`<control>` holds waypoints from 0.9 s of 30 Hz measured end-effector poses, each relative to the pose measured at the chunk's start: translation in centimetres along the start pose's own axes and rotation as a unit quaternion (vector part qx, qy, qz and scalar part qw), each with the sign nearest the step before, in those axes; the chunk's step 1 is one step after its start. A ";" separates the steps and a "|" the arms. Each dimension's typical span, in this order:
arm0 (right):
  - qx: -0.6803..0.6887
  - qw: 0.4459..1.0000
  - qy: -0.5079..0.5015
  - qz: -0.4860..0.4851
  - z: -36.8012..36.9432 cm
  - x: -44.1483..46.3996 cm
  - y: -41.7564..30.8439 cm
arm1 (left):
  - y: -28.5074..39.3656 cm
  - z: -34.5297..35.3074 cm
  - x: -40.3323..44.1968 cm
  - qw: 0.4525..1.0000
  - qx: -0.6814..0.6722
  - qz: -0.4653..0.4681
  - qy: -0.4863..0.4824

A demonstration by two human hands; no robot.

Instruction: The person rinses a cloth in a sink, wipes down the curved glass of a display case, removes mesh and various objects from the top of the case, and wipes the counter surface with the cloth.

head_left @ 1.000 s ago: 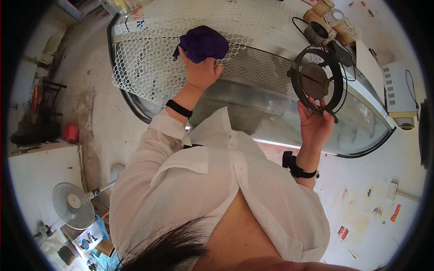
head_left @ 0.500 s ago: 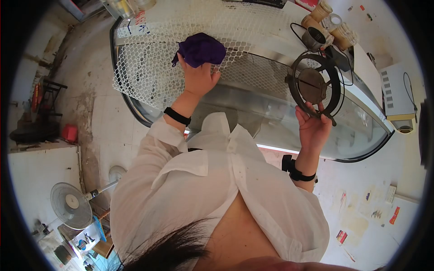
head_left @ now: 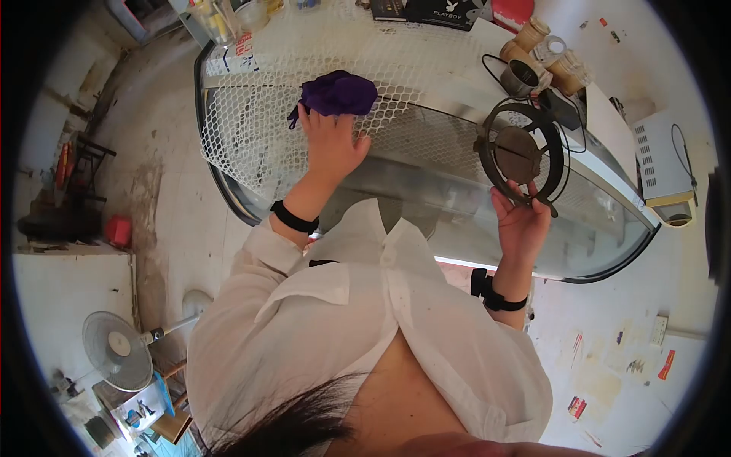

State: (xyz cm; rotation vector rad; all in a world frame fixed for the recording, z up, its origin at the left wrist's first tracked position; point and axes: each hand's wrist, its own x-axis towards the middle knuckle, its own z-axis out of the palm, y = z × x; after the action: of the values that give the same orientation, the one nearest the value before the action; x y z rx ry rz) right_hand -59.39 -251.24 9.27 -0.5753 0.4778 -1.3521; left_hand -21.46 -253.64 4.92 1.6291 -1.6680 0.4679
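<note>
My left hand [head_left: 333, 152] lies at the near edge of a bunched dark purple cloth [head_left: 339, 93], its fingers stretched out against the cloth and its thumb apart; some fingertips are hidden by it. The cloth sits on a white mesh sheet [head_left: 251, 129] spread over the glass-topped counter. On the right, my right hand [head_left: 522, 225] pinches the lower rim of a dark round metal frame [head_left: 560, 156], held tilted up. The frame has an outer ring, spokes and a brown disc at its centre.
Behind the frame stand several jars [head_left: 567, 72], a dark metal cup [head_left: 521, 76] and a black cable. Flat black boxes [head_left: 445, 13] lie at the counter's back. A white appliance [head_left: 661, 160] is at right; a standing fan [head_left: 118, 350] is at lower left.
The view has shifted, showing more of the counter's back. The purple cloth and my left hand have moved slightly left over the mesh. My right hand still holds the frame.
</note>
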 end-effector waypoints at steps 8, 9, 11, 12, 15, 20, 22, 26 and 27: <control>0.006 1.000 0.019 0.002 0.4 0.1 -0.1 | 0.2 -2.2 -0.1 0.999 -0.033 -0.011 -0.016; 0.004 1.000 0.019 0.004 0.4 0.2 0.0 | 0.3 -2.7 -0.1 0.999 -0.042 -0.004 0.004; 0.002 1.000 0.017 0.005 0.7 0.1 0.2 | 0.6 -3.6 -0.2 0.998 -0.049 0.004 0.025; -0.003 1.000 0.029 0.000 0.9 0.1 0.3 | 0.7 -4.1 -0.2 0.998 -0.056 -0.012 0.009; -0.018 0.999 0.044 -0.009 1.4 0.0 0.5 | 1.0 -5.7 0.2 0.997 -0.070 -0.028 -0.007; -0.033 0.998 0.042 -0.014 1.7 0.2 0.6 | 1.2 -7.5 0.2 0.996 -0.078 -0.031 -0.002; -0.043 0.997 0.061 -0.015 1.8 0.2 0.5 | 1.1 -8.2 0.1 0.996 -0.081 -0.025 0.003; -0.022 0.999 0.043 -0.011 1.5 0.6 0.5 | 0.3 -8.8 0.0 0.996 -0.086 -0.024 0.002; -0.028 0.998 0.052 -0.016 1.7 0.5 0.6 | 0.2 -9.0 -0.1 0.996 -0.090 -0.021 -0.008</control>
State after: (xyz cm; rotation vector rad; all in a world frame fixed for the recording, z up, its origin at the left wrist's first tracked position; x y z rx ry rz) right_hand -57.84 -251.52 10.21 -0.5629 0.5943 -1.4073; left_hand -19.38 -247.14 10.78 1.5357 -1.6339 0.2765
